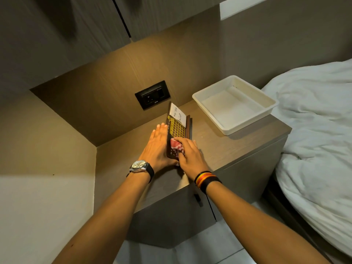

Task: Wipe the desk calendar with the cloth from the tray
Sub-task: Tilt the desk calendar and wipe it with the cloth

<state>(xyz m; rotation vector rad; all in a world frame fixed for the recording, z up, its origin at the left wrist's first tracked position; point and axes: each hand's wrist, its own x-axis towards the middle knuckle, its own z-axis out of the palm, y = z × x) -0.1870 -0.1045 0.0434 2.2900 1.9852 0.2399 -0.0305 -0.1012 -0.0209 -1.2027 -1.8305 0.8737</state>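
The desk calendar (176, 128) stands on the bedside cabinet top (219, 149), with a yellow date grid and a white "To do list" note at its far end. My left hand (155, 147) lies flat against its left, back side, fingers straight, bracing it. My right hand (188, 154) presses a red-and-white patterned cloth (176, 146) against the near end of the calendar's face. The white plastic tray (264, 111) sits empty at the cabinet's far right.
A black wall socket (152, 94) is set in the wooden back panel behind the calendar. A bed with a white duvet (314, 130) lies to the right. Cupboard doors hang overhead. The cabinet's front edge runs just under my wrists.
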